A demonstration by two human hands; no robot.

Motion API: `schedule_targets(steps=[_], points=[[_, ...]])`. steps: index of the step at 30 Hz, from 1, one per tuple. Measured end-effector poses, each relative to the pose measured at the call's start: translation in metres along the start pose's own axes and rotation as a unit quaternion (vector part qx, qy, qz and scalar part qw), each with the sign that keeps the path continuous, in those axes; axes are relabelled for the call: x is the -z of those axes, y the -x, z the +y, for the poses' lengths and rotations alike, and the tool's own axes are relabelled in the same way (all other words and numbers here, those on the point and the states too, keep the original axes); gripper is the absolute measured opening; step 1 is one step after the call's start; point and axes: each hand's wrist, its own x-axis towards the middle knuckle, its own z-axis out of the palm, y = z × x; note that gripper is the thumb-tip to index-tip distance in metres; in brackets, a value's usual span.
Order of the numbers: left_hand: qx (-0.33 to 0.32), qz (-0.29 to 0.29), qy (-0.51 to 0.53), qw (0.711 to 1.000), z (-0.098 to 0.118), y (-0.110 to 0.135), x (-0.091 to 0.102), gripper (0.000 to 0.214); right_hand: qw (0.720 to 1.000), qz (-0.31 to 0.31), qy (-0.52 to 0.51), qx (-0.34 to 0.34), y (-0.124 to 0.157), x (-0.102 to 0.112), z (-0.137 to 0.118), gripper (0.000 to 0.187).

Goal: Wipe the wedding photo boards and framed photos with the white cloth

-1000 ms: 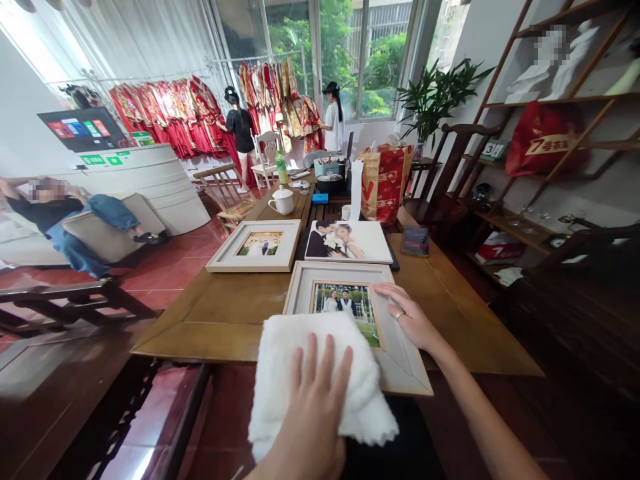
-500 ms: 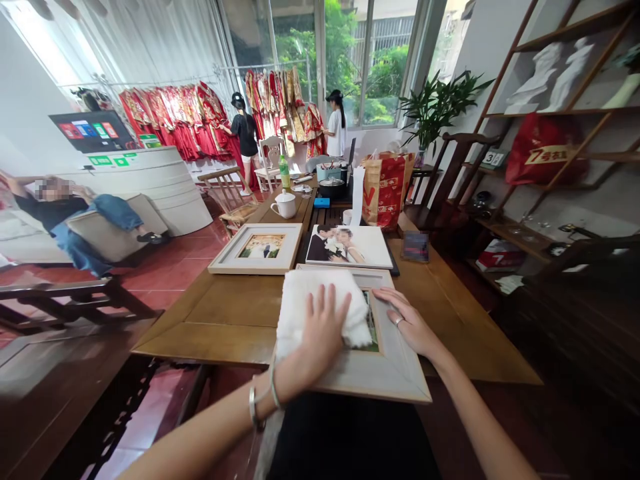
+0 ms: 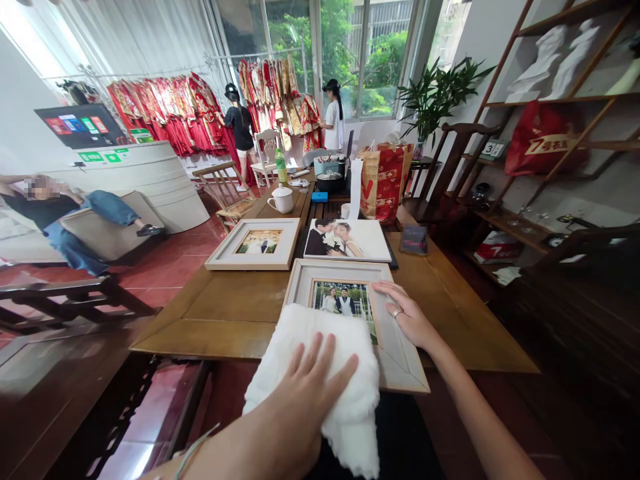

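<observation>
My left hand (image 3: 300, 393) lies flat with fingers spread on a white cloth (image 3: 345, 333), pressing it over the lower left of a picture frame (image 3: 400, 363). The cloth's lower end hangs past the frame's near edge. The frame has a pale, wide border and a photo (image 3: 345, 300) of a couple outdoors, whose upper part shows. My right hand (image 3: 413, 320), with a ring, rests its stretched fingers on the frame's right border. Its thumb is hidden. The frame overhangs the near edge of the wooden table (image 3: 215, 330).
Behind lie another framed photo (image 3: 230, 257) and a photo panel (image 3: 370, 240). Farther back stand a lidded white mug (image 3: 281, 200), a green bottle (image 3: 281, 167) and a red paper bag (image 3: 383, 183). A dark device (image 3: 414, 240) sits right. One person reclines left; two stand near hanging red garments (image 3: 165, 113).
My left hand has drawn the cloth down toward me, from the frame's upper left to its lower edge, uncovering the couple in the photo. My right hand stays on the border.
</observation>
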Motion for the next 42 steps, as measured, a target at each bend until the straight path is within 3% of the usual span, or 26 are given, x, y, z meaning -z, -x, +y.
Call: schedule_targets(steps=[4,10,15,19,24,26,28,31,34,39,42], points=[[0.048,0.056,-0.008,0.997,-0.012,-0.013,-0.005,0.105,1.000,-0.001,0.002,-0.001,0.001,0.001,0.001,0.044],[0.101,0.211,-0.039,0.971,-0.062,-0.085,0.016,0.085,1.000,-0.018,0.004,0.009,0.002,0.003,0.001,0.046],[0.096,0.231,-0.044,0.967,-0.088,-0.110,0.038,0.065,1.000,-0.018,0.004,-0.010,0.001,0.003,-0.002,0.047],[0.068,0.189,-0.046,0.979,-0.073,-0.078,0.028,0.065,1.000,-0.009,0.000,-0.020,0.000,0.001,-0.003,0.048],[0.032,0.109,-0.021,0.993,-0.030,0.001,-0.020,0.090,1.000,0.008,-0.007,-0.012,0.000,-0.002,0.000,0.050],[0.015,0.127,-0.016,0.992,-0.022,0.018,-0.037,0.098,1.000,0.008,-0.004,-0.011,0.000,-0.002,0.001,0.050],[0.017,0.151,-0.010,0.988,-0.020,0.018,-0.044,0.100,1.000,0.005,0.001,-0.009,0.000,-0.002,0.001,0.049],[0.068,0.171,-0.010,0.983,-0.030,-0.010,-0.030,0.095,1.000,-0.002,0.003,0.000,0.001,0.000,0.000,0.048],[0.120,0.207,-0.040,0.970,-0.048,-0.054,0.000,0.085,1.000,-0.009,0.003,0.003,0.001,0.001,0.000,0.049],[0.087,0.210,-0.059,0.972,-0.076,-0.116,0.043,0.078,1.000,-0.005,0.006,0.007,0.001,0.001,0.000,0.047],[0.065,0.183,-0.068,0.979,-0.076,-0.123,0.047,0.078,1.000,-0.004,0.005,-0.001,0.001,0.001,0.000,0.047]])
